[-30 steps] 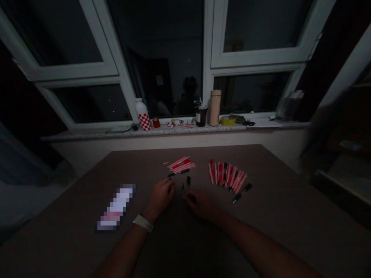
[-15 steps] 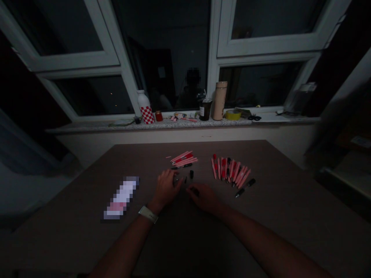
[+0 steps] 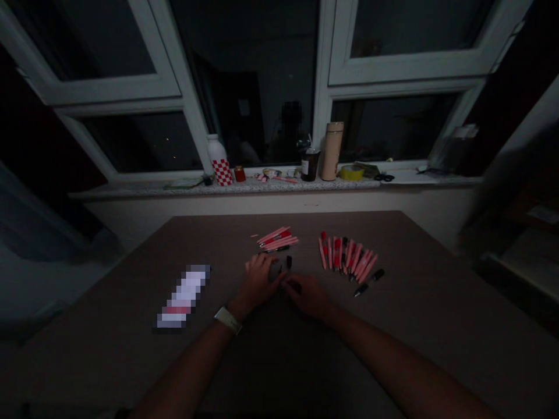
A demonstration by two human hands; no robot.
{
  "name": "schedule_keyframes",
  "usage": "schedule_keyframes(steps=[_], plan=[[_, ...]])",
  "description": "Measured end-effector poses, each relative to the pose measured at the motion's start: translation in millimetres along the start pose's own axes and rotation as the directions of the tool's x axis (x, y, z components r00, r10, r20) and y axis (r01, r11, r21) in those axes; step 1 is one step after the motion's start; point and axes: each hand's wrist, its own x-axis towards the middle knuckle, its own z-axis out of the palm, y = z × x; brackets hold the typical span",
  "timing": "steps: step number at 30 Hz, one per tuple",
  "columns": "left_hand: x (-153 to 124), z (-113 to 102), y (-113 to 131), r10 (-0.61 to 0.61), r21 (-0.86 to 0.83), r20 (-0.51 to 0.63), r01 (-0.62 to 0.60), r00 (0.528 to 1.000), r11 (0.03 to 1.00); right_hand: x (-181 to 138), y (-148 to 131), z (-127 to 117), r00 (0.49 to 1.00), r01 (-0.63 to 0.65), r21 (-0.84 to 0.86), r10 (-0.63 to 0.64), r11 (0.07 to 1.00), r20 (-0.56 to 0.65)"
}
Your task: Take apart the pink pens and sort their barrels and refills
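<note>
Dim, brown tabletop (image 3: 428, 279); windowsill (image 3: 152, 191) at twelve o'clock. Shadow obscures left hand (image 3: 258, 281) and right hand (image 3: 308, 294) (forearms (image 3: 388, 346) cropped at seven and five): whether either grip clamps anything is indiscernible.

The counter (image 3: 113, 291) is on the near side of the window sill (image 3: 262, 187). A phone (image 3: 183, 297) lies on the left part of the counter. The left hand (image 3: 261, 280) is near the middle, and the right hand (image 3: 305, 293) is just to its right, fingers close together. A cap (image 3: 289, 262) is just on the far side of the hands. Farther away lies a small pile of pens (image 3: 278, 238). A big bunch of pens (image 3: 347, 257) is to its right. A lone pen (image 3: 369, 283) lies at the bunch's near right side. On the sill, left to right, are a bottle (image 3: 220, 163), a jar (image 3: 239, 174), a cup (image 3: 310, 164), a flask (image 3: 332, 152) and a roll of tape (image 3: 351, 173).
</note>
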Motion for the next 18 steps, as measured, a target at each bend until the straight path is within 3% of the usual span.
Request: schedule_keyframes(steps=[18], plan=[[31.4, 4.5, 14.5, 0.002, -0.127, -0.02, -0.005, 1.0, 0.992, 1.0, 8.6, 2.2, 0.993, -0.026, 0.047, 0.031, 0.999, -0.111]])
